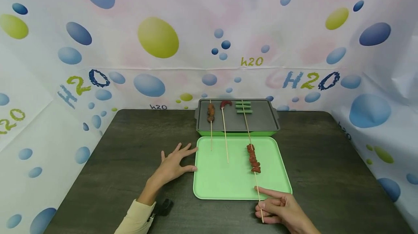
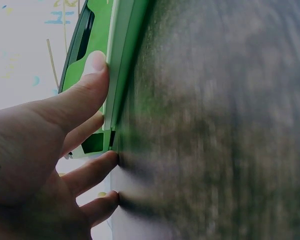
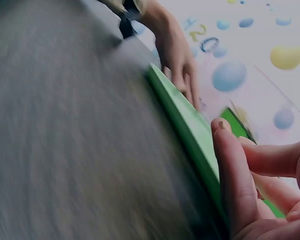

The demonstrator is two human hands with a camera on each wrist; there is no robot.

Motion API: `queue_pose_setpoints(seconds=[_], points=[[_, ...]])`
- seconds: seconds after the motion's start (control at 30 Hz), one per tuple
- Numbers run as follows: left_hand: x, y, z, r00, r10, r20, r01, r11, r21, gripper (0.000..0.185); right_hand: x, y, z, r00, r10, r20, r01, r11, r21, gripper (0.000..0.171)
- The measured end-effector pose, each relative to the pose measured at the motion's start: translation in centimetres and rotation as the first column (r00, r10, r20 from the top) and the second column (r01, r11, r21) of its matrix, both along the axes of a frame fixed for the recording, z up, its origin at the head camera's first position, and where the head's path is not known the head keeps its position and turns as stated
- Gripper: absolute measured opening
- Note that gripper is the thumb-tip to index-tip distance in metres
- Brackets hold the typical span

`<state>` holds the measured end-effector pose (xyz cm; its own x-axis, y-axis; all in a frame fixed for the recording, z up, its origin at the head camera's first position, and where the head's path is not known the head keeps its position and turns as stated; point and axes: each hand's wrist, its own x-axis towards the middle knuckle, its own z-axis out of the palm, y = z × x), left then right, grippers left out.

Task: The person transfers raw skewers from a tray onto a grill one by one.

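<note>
My right hand [image 1: 282, 206] pinches the bare lower stick of a meat skewer [image 1: 253, 158] between thumb and fingers, its index finger stretched along toward the tray. Several reddish-brown chunks are threaded on that skewer, which lies over the right part of a light green tray [image 1: 213, 187]. At the tray's left rim, my left hand [image 1: 173, 165] has its fingers spread. The left wrist view shows its thumb [image 2: 94, 72] against the tray's edge [image 2: 125, 60] and two fingertips at the tabletop. In the right wrist view, the fingers hide most of the held stick.
Behind the tray stands a dark grill plate [image 1: 266, 123] on a green base. On it lie a brown meat skewer [image 1: 210, 113], a skewer with a dark red curved piece [image 1: 226, 104] and one with green pieces [image 1: 243, 111]; their sticks reach over the tray. A printed curtain [image 1: 196, 41] hangs behind.
</note>
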<state>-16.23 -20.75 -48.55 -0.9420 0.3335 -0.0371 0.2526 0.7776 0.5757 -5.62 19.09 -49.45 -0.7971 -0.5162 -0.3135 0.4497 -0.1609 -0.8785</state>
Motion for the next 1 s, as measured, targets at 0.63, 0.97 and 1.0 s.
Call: queue_pose_setpoints(seconds=[0.63,0.97,1.0], points=[[-0.2,0.2,0.2,1.0,-0.019,0.018,0.019,1.0,0.012,0.077,-1.0,3.4,2.5,0.994,-0.029,-0.104,0.047,0.984,0.174,0.044],[-0.1,0.0,0.2,1.0,-0.008,0.002,0.008,1.0,0.005,0.077,-3.7,4.4,4.4,0.969,-0.058,-0.24,0.116,0.964,0.238,0.047],[0.0,0.0,0.2,1.0,-0.007,0.007,0.006,1.0,0.01,0.077,-4.2,4.4,4.6,0.964,-0.062,-0.258,0.127,0.962,0.243,0.048]])
